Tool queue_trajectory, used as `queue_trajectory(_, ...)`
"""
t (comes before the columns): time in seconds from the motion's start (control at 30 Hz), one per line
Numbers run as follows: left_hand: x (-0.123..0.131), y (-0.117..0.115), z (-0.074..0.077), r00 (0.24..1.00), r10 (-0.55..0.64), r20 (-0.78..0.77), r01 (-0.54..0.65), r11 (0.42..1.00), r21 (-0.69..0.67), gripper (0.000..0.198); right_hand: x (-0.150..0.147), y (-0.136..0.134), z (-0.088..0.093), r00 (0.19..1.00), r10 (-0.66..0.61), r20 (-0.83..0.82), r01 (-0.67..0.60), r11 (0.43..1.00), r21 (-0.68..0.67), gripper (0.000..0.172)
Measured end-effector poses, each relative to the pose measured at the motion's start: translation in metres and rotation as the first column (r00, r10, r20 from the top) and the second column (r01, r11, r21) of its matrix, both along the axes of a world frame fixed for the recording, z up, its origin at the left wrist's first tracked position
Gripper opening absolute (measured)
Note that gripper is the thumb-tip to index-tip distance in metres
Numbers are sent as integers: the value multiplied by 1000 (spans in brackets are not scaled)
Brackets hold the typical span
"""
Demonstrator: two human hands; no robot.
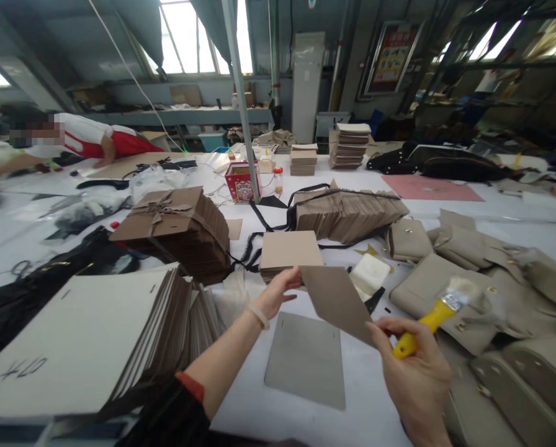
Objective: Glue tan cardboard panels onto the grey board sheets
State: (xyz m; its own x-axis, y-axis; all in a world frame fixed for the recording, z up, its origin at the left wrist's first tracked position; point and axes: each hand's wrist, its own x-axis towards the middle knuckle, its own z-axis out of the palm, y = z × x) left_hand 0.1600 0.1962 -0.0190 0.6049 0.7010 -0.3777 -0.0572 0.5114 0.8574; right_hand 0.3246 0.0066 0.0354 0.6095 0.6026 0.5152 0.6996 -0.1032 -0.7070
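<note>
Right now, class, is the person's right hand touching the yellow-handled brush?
Touching. The head view shows it plainly: the yellow-handled brush is held in the right hand, its handle against the fingers.

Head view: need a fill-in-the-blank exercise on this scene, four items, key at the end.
1. The brush beside the tan bags has a ____ handle.
2. The left hand is at one end of the brown board; the opposite end is held by the ____ hand.
3. A pale band circles the ____ wrist.
4. The patterned box beside the pole is mainly ____.

Missing words: yellow; right; left; red.
</note>
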Motion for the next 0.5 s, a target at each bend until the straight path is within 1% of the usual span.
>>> queue_trajectory(0.03, -9, -18, -17, 999, 12, 38, -11, 1000, -12, 52, 2, -9, -8, 986, -5, -166, 6, 1000, 5, 26)
queue_trajectory(0.07, -18, -35, -35, 997, 20, 81, -17, 999, -37, 52, 5, -18, -19, 950, -2, -311, 7, 1000, 13, 31)
queue_trajectory(0.1, -26, -52, -53, 995, 52, 84, -46, 997, -67, 52, 6, -28, -34, 904, 1, -427, 6, 1000, 16, 35)
queue_trajectory(0.13, -33, -68, -70, 995, 98, 31, -95, 993, -74, 52, 6, -38, -51, 862, -12, -507, 16, 1000, 3, 39)
queue_trajectory(0.17, -40, -82, -87, 991, 125, -43, -127, 991, -50, 51, 6, -48, -70, 835, -50, -548, 43, 999, -25, 41)
queue_trajectory(0.2, -47, -93, -103, 980, 159, -118, -160, 987, -1, 49, 5, -59, -90, 827, -102, -553, 76, 995, -69, 42)
queue_trajectory(0.27, -58, -108, -132, 950, 226, -215, -208, 973, 102, 43, 1, -79, -130, 866, -208, -455, 144, 975, -171, 43)
queue_trajectory(0.33, -65, -115, -157, 929, 264, -259, -227, 960, 165, 40, -2, -94, -165, 930, -236, -283, 156, 948, -277, 44)
queue_trajectory(0.4, -66, -115, -177, 913, 274, -301, -230, 958, 172, 42, -4, -102, -193, 973, -189, -129, 131, 923, -361, 44)
queue_trajectory(0.5, -61, -107, -197, 892, 267, -365, -232, 963, 139, 51, 0, -98, -223, 992, -128, 4, 118, 900, -420, 44)
